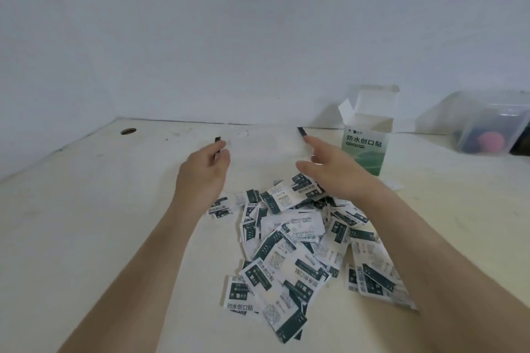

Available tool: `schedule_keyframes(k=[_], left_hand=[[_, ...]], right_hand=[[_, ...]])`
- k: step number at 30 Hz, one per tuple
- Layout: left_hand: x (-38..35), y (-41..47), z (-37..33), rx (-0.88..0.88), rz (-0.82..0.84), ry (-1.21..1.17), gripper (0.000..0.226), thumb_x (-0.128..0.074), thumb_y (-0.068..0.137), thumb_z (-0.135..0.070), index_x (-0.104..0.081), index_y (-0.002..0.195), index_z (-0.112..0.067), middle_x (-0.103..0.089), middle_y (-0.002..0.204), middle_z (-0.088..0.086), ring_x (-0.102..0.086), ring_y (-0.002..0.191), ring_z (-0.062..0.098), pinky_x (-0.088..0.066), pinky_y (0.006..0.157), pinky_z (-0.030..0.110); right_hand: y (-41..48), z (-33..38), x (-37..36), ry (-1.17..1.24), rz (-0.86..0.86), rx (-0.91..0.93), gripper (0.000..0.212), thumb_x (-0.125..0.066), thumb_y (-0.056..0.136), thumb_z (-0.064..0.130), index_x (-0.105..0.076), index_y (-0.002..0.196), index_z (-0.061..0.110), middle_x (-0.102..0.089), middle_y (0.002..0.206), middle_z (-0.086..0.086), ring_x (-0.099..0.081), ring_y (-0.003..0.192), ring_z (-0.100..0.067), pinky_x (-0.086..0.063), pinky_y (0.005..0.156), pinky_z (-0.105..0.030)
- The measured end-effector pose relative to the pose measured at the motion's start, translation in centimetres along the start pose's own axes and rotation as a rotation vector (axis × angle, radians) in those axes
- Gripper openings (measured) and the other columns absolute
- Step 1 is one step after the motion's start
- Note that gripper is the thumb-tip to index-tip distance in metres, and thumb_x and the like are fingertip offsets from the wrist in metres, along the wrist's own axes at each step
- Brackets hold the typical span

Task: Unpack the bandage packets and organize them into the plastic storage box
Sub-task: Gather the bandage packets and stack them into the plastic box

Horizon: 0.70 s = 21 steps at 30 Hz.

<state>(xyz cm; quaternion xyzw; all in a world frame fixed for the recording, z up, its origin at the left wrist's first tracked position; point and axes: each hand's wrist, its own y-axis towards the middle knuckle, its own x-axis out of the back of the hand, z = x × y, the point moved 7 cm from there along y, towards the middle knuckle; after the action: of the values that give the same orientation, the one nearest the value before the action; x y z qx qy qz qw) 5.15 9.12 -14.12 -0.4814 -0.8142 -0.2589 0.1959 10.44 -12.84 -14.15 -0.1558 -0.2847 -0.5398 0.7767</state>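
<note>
Arms: one pair, shown from near the elbow to the fingertips.

Left forearm [149, 252]: bare along all of its visible length; slim, narrowing evenly toward the wrist.

Right forearm [430, 238]: likewise bare; same slim taper, broadest at the lower right corner of the view.

Left grip [202, 169]: bare, seen from the back; knuckles smooth and rounded.

Right grip [335, 172]: bare, seen from the back and thumb side; fingers long and slender, tips rounded.

Nails and finer surface marks: too blurred to record.

left hand [205, 165] pinches dark clip [218, 144], seemingly on clear box [263, 149] | right hand [332, 169] fingers spread | packets [286, 252] heaped beneath
</note>
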Motion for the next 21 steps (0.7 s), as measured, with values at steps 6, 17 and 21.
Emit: schedule_keyframes(k=[6,17,21], left_hand=[[1.2,-0.8,-0.7,-0.019,-0.085,0.084,0.003,-0.062,0.085,-0.032,-0.064,0.085,-0.034,-0.070,0.075,-0.012,-0.069,0.074,0.015,-0.047,0.071,0.027],[0.9,-0.6,-0.6,0.035,-0.116,0.077,0.015,-0.061,0.085,-0.033,-0.061,0.099,-0.028,-0.067,0.068,-0.008,-0.067,0.073,0.018,-0.049,0.069,0.032],[1.0,-0.6,-0.3,0.044,-0.137,-0.004,0.018,-0.058,0.087,-0.027,-0.065,0.104,-0.027,-0.069,0.070,-0.006,-0.069,0.067,0.021,-0.055,0.076,0.037]], right_hand=[[0.9,-0.1,2.9,-0.159,-0.267,-0.026,0.026,-0.060,0.091,0.040,-0.061,0.110,0.022,-0.063,0.088,0.005,-0.061,0.086,-0.018,-0.044,0.074,-0.031],[1.1,-0.5,3.1,-0.276,-0.231,-0.153,0.035,-0.053,0.093,0.041,-0.067,0.089,0.009,-0.067,0.067,-0.005,-0.064,0.077,-0.024,-0.044,0.064,-0.031],[1.2,-0.8,3.0,-0.208,-0.248,-0.154,0.036,-0.048,0.093,0.025,-0.054,0.063,0.007,-0.064,0.054,-0.005,-0.066,0.067,-0.025,-0.040,0.056,-0.028]])
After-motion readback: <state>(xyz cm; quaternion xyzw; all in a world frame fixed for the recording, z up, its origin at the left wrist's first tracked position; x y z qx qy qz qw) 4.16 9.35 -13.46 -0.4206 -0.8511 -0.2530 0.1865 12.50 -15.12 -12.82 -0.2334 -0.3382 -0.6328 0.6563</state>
